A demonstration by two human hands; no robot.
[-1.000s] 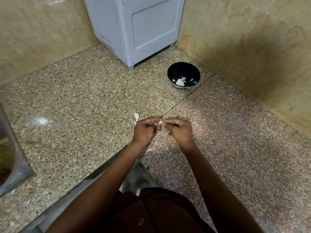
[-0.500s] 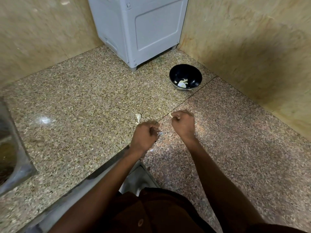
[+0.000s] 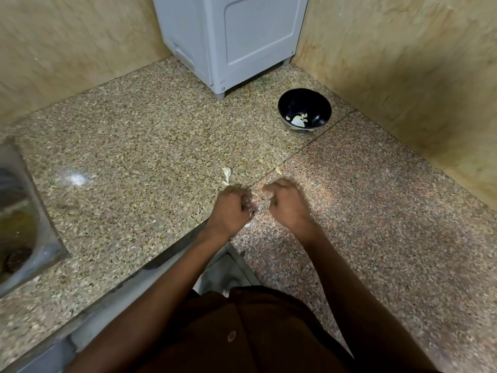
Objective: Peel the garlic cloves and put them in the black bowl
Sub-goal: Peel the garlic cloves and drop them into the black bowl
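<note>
Left hand [image 3: 230, 210] and right hand [image 3: 288, 204] side by side low over the tabletop [image 3: 134, 146], fingers of both curled tight, contents blurred and untellable, a garlic clove [image 3: 227, 172] just beyond the left hand, long axis pointing away, another clove [image 3: 278, 170] near the right, black bowl [image 3: 304, 109] farther back with peeled pieces inside

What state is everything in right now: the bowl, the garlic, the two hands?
Black bowl: upright on the counter, a few pale garlic pieces inside.
Garlic clove: lying loose on the counter, beyond the left hand.
Small piece: lying on the counter beyond the right hand.
Left hand: fingers curled; contents blurred.
Right hand: fingers curled; contents blurred.
</note>
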